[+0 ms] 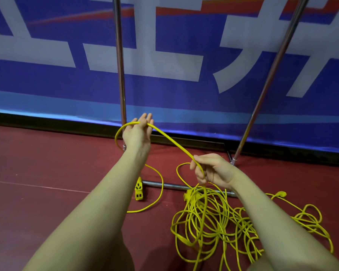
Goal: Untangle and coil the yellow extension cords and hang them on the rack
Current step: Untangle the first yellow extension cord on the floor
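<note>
**A:** Where are the hands, and what are they doing with the cord?

**B:** Both bare arms reach up from the bottom of the frame. The left hand [138, 130], just left of centre, is held flat with fingers straight, and a stretch of yellow cord [170, 140] drapes over it. It acts as a peg to wrap the first loop around. The right hand [209, 170], lower and right of centre, pinches the same cord between thumb and fingers, probably to feed it out under light tension.

**A:** So the hands are apart?

**B:** Yes, apart, joined only by the sloping run of cord between them.

**A:** Where is the rest of the cord?

**B:** Mostly in a loose tangled pile [223, 218] on the red floor [37, 163], lower right of the frame, directly under the right hand, so slack can be drawn straight up. A yellow socket block [139, 190] lies at lower centre, with one big loop curving round it. A plug end [280, 194] sits at the far right edge of the pile.

**A:** And the rack?

**B:** A chrome rack [120, 75] stands just behind the hands, two uprights rising out of the top of the frame and a base bar along the floor. Its top rail is out of view. Nothing hangs on what shows. Behind it is a blue banner [47, 89] with large white characters.

**A:** How far along is this?

**B:** Early, I judge: only one loop is forming, and most of the cord is unsorted.
</note>
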`<state>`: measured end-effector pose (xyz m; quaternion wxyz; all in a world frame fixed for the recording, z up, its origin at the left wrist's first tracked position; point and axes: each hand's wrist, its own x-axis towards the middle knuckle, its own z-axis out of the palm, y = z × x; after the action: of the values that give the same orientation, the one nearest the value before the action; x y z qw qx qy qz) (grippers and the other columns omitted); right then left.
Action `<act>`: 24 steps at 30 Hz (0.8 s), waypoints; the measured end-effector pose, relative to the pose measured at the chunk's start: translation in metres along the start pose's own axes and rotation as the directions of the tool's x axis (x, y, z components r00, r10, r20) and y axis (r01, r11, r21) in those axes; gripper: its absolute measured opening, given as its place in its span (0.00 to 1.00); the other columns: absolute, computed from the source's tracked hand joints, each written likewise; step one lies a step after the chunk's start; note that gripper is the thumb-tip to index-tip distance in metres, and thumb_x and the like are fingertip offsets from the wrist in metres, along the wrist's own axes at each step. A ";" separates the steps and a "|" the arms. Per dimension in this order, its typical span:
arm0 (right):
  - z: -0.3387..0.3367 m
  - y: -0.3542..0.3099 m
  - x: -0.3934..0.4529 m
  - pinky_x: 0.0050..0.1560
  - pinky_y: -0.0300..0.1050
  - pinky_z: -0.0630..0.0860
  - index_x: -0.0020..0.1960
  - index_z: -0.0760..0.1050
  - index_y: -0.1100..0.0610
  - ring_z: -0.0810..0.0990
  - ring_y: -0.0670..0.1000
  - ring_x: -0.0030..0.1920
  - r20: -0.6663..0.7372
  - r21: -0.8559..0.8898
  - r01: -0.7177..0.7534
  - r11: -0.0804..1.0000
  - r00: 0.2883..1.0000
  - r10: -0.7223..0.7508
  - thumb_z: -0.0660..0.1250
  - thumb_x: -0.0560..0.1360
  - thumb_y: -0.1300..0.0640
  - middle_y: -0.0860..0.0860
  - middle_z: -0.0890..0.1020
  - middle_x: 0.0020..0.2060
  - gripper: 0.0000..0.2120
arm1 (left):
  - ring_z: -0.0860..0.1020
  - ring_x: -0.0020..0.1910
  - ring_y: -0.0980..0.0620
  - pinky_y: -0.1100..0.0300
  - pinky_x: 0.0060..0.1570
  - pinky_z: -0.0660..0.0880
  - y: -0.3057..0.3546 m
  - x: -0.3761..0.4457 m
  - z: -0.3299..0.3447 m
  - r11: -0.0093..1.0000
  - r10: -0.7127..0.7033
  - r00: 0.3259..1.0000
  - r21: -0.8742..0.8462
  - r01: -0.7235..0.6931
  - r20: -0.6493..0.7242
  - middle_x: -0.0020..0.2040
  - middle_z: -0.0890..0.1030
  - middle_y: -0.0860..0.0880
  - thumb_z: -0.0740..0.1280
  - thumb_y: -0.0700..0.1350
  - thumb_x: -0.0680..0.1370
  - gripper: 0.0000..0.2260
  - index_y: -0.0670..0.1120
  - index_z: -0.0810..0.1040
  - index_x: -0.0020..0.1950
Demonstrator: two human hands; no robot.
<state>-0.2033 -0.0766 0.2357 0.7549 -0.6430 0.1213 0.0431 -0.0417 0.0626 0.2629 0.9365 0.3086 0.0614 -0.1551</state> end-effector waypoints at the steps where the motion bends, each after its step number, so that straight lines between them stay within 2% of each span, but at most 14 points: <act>1: -0.001 -0.001 0.000 0.26 0.40 0.67 0.39 0.74 0.65 0.68 0.49 0.21 -0.025 -0.009 0.017 1.000 1.000 -0.017 0.62 0.72 0.54 0.53 0.72 0.22 0.13 | 0.80 0.51 0.44 0.59 0.44 0.79 0.001 0.001 -0.002 1.000 -0.013 1.000 0.001 0.013 -0.014 0.64 0.73 0.35 0.61 0.29 0.78 0.17 0.31 0.63 0.67; 4: -0.002 -0.005 0.001 0.25 0.38 0.65 0.40 0.74 0.65 0.65 0.47 0.19 -0.099 -0.022 0.069 0.997 0.993 -0.071 0.59 0.77 0.57 0.51 0.70 0.21 0.13 | 0.82 0.42 0.48 0.58 0.36 0.81 -0.001 -0.008 -0.001 0.986 -0.132 0.990 0.112 0.126 0.041 0.61 0.76 0.39 0.64 0.32 0.77 0.12 0.34 0.70 0.60; 8: 0.006 -0.009 0.005 0.25 0.38 0.63 0.40 0.75 0.64 0.65 0.46 0.18 -0.075 -0.052 0.091 0.994 0.993 -0.095 0.58 0.79 0.57 0.51 0.70 0.21 0.14 | 0.83 0.36 0.50 0.56 0.39 0.81 -0.018 -0.040 0.010 0.888 -0.362 0.900 0.384 0.254 0.242 0.45 0.80 0.41 0.63 0.31 0.77 0.10 0.40 0.67 0.56; 10: 0.012 -0.011 0.007 0.25 0.38 0.64 0.41 0.75 0.63 0.66 0.46 0.19 -0.053 -0.061 0.098 0.993 0.993 -0.101 0.58 0.79 0.57 0.52 0.72 0.21 0.14 | 0.83 0.34 0.49 0.57 0.37 0.81 -0.025 -0.050 0.015 0.864 -0.399 0.877 0.431 0.262 0.266 0.43 0.80 0.39 0.60 0.29 0.78 0.08 0.39 0.67 0.54; 12: 0.015 -0.014 0.009 0.25 0.38 0.66 0.41 0.75 0.63 0.68 0.47 0.20 -0.053 -0.029 0.108 0.994 0.993 -0.109 0.58 0.79 0.56 0.52 0.73 0.22 0.14 | 0.83 0.33 0.49 0.57 0.36 0.81 -0.025 -0.050 0.020 0.874 -0.378 0.887 0.418 0.248 0.266 0.44 0.79 0.38 0.57 0.28 0.78 0.08 0.37 0.67 0.55; 15: 0.016 -0.016 0.006 0.24 0.38 0.68 0.38 0.75 0.64 0.70 0.50 0.19 -0.005 0.038 0.080 0.996 0.997 -0.080 0.60 0.74 0.52 0.54 0.73 0.21 0.16 | 0.83 0.39 0.46 0.58 0.38 0.81 -0.015 -0.039 0.025 0.948 -0.229 0.933 0.281 0.149 0.277 0.47 0.78 0.38 0.57 0.29 0.79 0.11 0.35 0.65 0.61; 18: 0.013 -0.016 -0.003 0.22 0.36 0.65 0.36 0.74 0.66 0.68 0.50 0.17 0.062 -0.027 0.027 0.999 0.998 -0.026 0.60 0.72 0.51 0.55 0.72 0.19 0.18 | 0.78 0.56 0.41 0.60 0.43 0.79 0.010 -0.010 0.016 0.996 -0.081 0.986 0.050 0.074 0.149 0.56 0.77 0.36 0.57 0.30 0.80 0.11 0.32 0.66 0.62; 21: 0.003 -0.015 -0.006 0.23 0.35 0.61 0.41 0.74 0.67 0.63 0.47 0.16 0.039 -0.044 0.038 0.998 0.999 -0.037 0.60 0.72 0.53 0.53 0.69 0.19 0.16 | 0.76 0.60 0.43 0.62 0.43 0.79 0.021 0.004 -0.003 0.995 -0.094 0.993 0.025 0.093 0.065 0.66 0.72 0.34 0.55 0.33 0.81 0.10 0.31 0.67 0.61; 24: -0.003 -0.012 -0.003 0.23 0.32 0.59 0.43 0.75 0.66 0.59 0.44 0.16 -0.008 -0.015 0.051 0.999 0.999 -0.051 0.60 0.72 0.54 0.51 0.66 0.19 0.15 | 0.74 0.64 0.41 0.56 0.53 0.74 0.012 -0.003 -0.007 0.988 -0.139 0.989 0.074 0.136 0.042 0.64 0.73 0.34 0.54 0.35 0.82 0.12 0.31 0.65 0.65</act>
<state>-0.2035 -0.0811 0.2479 0.7503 -0.6518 0.1078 0.0221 -0.0409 0.0767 0.2644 0.9132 0.3329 0.0547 -0.2287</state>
